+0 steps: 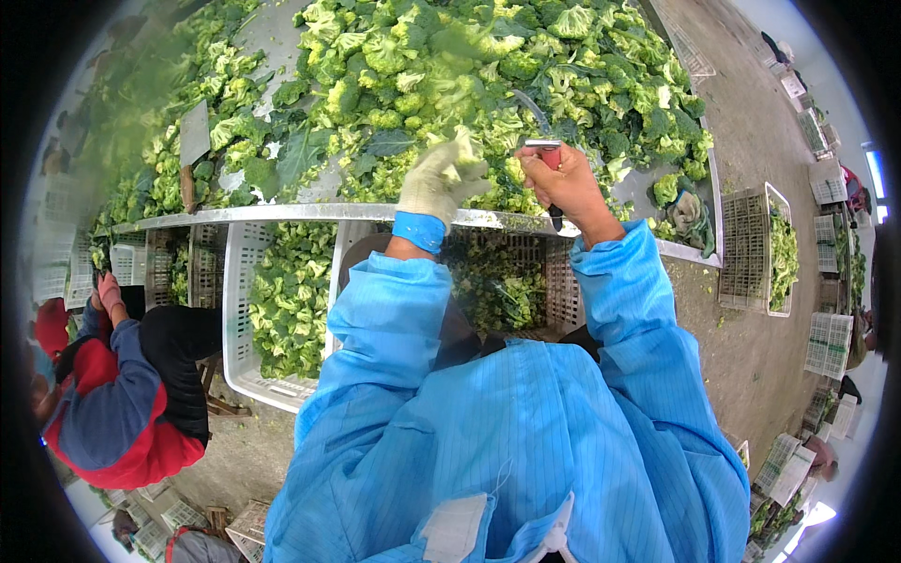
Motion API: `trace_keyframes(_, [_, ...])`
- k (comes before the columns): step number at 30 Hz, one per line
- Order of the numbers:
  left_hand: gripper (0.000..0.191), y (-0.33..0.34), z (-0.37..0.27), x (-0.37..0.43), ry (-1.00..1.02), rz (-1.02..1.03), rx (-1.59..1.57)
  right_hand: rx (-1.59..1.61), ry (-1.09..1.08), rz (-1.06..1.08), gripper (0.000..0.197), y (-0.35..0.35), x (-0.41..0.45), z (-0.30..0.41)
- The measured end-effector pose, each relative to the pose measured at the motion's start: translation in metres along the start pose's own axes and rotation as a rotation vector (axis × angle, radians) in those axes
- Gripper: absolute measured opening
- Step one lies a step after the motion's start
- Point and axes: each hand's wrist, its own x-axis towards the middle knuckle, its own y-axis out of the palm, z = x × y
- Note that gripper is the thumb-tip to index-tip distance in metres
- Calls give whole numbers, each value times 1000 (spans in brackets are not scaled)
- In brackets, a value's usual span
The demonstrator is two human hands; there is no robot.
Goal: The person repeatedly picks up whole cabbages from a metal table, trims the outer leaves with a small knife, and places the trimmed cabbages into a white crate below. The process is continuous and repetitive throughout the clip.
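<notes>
My left hand point(438, 179), in a pale knit glove with a blue band at the wrist, is held over the near edge of the metal table point(320, 211). Its fingers are closed around a pale green broccoli piece point(468, 148), partly hidden and slightly blurred. Bare and to the right, my right hand point(566, 183) grips a knife point(551, 156) with a red and black handle. The knife's curved blade point(533, 109) points up and away, over the broccoli. A large heap of cut broccoli florets point(394, 56) covers much of the table beyond both hands.
A wooden-handled cleaver point(194, 134) lies at the left. White crates of florets stand below the table point(239, 317) and on the floor to the right point(757, 246). A cloth glove point(686, 211) rests at the table's right corner. A co-worker point(123, 394) sits at the left.
</notes>
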Motion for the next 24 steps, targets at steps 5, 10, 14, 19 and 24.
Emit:
trace_keyframes(5, [27, 3, 2, -6, -198, 229, 199, 52, -117, -6, 17, 4, -3, 2])
trace_keyframes(10, [46, 0, 0, -6, -303, 376, 191, -69, -133, -29, 17, -5, -1, 8])
trace_keyframes(14, [48, 5, 5, -6, -345, 352, 252, -82, -175, 133, 17, -3, -3, 2])
trace_keyframes(19, [51, 14, -2, -13, -337, 244, 315, -318, -287, 4, 23, 1, 0, 0])
trace_keyframes(24, [52, 18, 0, -13, -149, 72, 222, -365, -193, -97, 30, 2, -12, 10])
